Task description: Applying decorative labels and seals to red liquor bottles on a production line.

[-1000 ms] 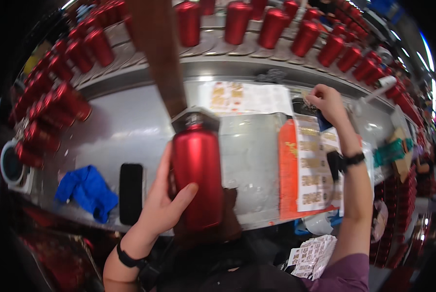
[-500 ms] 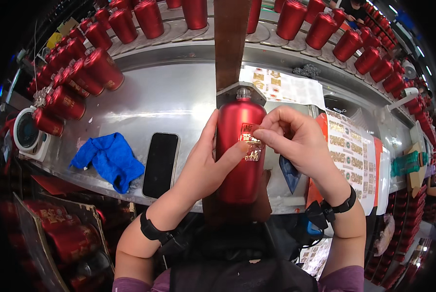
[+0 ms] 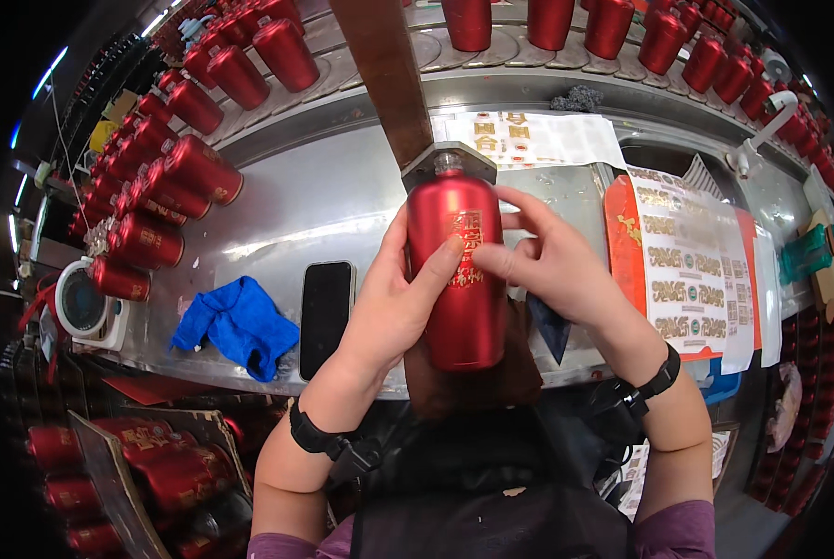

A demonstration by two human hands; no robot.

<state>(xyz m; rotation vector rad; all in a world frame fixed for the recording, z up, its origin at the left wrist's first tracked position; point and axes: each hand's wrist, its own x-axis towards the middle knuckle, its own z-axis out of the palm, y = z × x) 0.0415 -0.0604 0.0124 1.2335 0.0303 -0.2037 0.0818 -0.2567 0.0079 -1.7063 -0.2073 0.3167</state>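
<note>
Between left fingers (image 3: 434,270) and right fingers (image 3: 529,211), a red bottle (image 3: 468,303).

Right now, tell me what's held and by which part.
The left hand holds the red bottle by its left side, thumb over the front. The right hand touches its right side; whether it holds the dark blue pointed piece is unclear.

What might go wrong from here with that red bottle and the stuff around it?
The gold lettering on the bottle might smear or shift, as the thumb of the left hand lies against it. The phone might get knocked off, since it lies near the front edge of the bench.
</note>
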